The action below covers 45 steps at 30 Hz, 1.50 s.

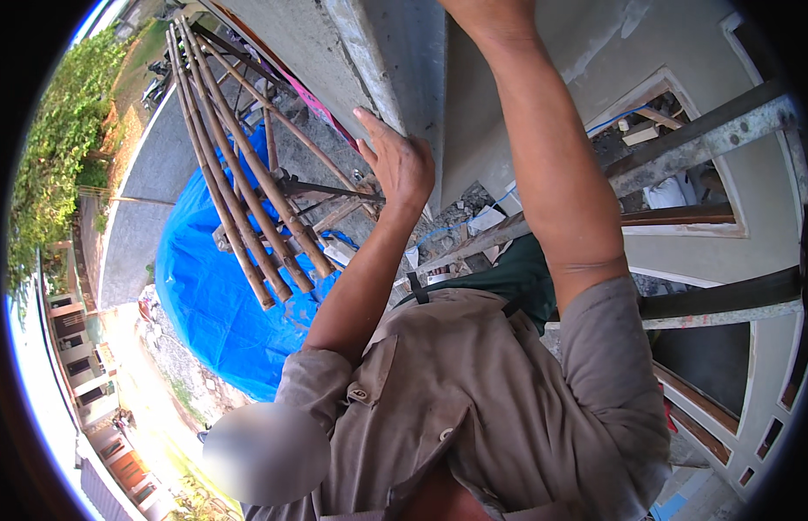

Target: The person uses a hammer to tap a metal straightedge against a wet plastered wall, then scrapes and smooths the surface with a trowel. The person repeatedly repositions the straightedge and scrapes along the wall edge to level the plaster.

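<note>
Grey plastered wall [404,52] meets the flat, open left hand [397,161].

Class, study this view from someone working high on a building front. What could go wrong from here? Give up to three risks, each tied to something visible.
1. A fall: the left hand lies open and flat against the concrete column, gripping nothing, and the blue tarpaulin looks far below.
2. A fall would likely land on the bamboo poles or rubble.
3. The steel scaffold tube looks narrow, so a slip seems possible.
</note>
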Tool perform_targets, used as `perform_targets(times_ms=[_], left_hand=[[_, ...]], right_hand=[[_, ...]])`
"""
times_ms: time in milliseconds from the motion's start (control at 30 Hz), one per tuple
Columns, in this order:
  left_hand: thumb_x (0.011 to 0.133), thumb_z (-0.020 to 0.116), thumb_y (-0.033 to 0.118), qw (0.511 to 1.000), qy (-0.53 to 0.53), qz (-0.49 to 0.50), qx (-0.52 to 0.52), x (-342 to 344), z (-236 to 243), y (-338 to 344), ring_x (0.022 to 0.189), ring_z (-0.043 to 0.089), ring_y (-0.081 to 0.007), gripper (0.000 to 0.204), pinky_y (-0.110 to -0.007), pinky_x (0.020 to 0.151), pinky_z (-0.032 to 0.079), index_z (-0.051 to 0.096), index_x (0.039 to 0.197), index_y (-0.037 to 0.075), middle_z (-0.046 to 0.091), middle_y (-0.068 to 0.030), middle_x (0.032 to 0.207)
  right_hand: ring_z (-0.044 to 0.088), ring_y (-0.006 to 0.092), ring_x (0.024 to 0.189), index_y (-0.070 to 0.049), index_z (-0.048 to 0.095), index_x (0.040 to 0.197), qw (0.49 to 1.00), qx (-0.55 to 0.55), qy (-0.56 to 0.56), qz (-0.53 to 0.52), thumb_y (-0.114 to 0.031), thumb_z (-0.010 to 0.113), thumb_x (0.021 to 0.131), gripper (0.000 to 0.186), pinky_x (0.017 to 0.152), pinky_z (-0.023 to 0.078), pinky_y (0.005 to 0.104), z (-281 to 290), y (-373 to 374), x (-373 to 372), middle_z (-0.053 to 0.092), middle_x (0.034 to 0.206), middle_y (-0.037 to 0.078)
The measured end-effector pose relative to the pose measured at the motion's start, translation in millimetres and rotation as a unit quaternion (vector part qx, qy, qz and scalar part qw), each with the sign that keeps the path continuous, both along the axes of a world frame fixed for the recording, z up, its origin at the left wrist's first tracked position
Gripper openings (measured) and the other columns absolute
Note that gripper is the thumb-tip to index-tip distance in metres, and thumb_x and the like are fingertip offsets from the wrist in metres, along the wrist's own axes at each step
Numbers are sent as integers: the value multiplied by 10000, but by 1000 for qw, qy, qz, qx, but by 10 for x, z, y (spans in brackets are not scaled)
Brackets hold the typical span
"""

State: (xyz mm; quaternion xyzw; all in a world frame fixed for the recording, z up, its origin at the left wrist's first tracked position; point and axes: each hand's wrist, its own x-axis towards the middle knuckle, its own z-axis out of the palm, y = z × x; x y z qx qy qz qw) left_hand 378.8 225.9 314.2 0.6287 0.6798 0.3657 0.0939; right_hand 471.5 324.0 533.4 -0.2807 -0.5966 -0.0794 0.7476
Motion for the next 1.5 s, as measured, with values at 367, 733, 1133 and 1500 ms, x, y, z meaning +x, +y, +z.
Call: perform_targets(times_ms=[367, 733, 1133, 1500], left_hand=[[805, 539, 72, 1000, 6, -7, -5, -38, 36, -7, 1373, 264, -444, 871, -553, 1129, 132, -42, 1402, -186, 199, -392, 1452], [813, 549, 91, 999, 46, -14, -8, -93, 36, -12, 1369, 285, -434, 873, -581, 1112, 149, -31, 1404, -184, 181, -381, 1467], [827, 627, 207, 999, 31, 0, 16, -151, -38, -23, 1418, 182, -416, 938, -611, 1105, 90, -3, 1451, -102, 171, -325, 1503], [881, 622, 205, 965, 16, -95, 246, -347, 609, -23, 1425, 229, -346, 768, -511, 1139, 57, 186, 1482, 9, 253, -247, 1511]], right_hand=[[642, 346, 607, 3, 608, 748, 1000, -10, -9, 2, -117, 709, 783, 161, 529, 468, 376, 19, -47, -2, 616, 642, 177], [658, 327, 625, 11, 614, 763, 1000, -18, -23, -2, -113, 702, 790, 155, 541, 476, 367, 21, -48, -3, 630, 661, 175], [655, 315, 623, 20, 583, 757, 998, -54, -27, 12, -46, 676, 768, 114, 550, 472, 358, 19, -103, -7, 626, 670, 176], [651, 352, 657, -18, 634, 799, 996, -94, -5, -1, -51, 651, 689, 116, 596, 512, 379, 0, -115, 0, 655, 706, 151]])
